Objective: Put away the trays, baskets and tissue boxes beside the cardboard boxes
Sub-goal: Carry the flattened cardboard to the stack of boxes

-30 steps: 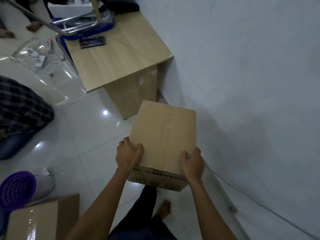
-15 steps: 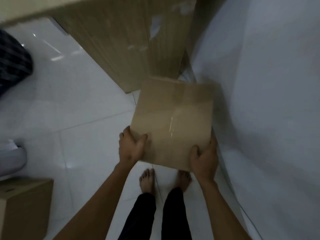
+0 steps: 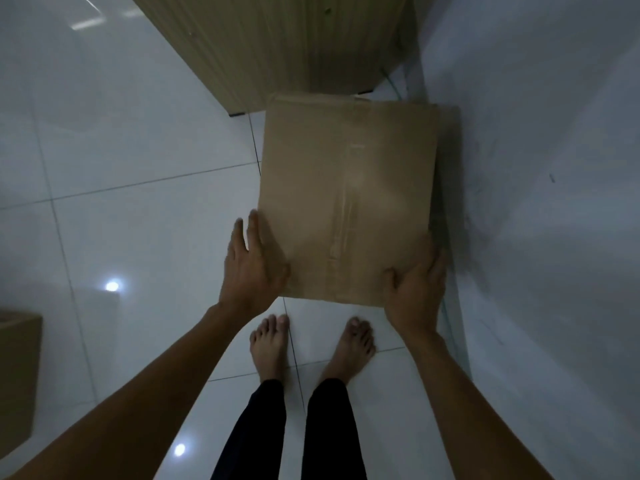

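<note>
Single head view, worn by you, aimed almost straight down. Your feet sit lower centre; your forearms run in from both bottom corners, so lens hangs close above your own body. Wide angle: floor tile lines slant and spread toward edges. Cardboard box fills centre, left hand and right hand at its near corners. Wooden cabinet upper centre, wall down right side, second box cut by left edge.
</note>
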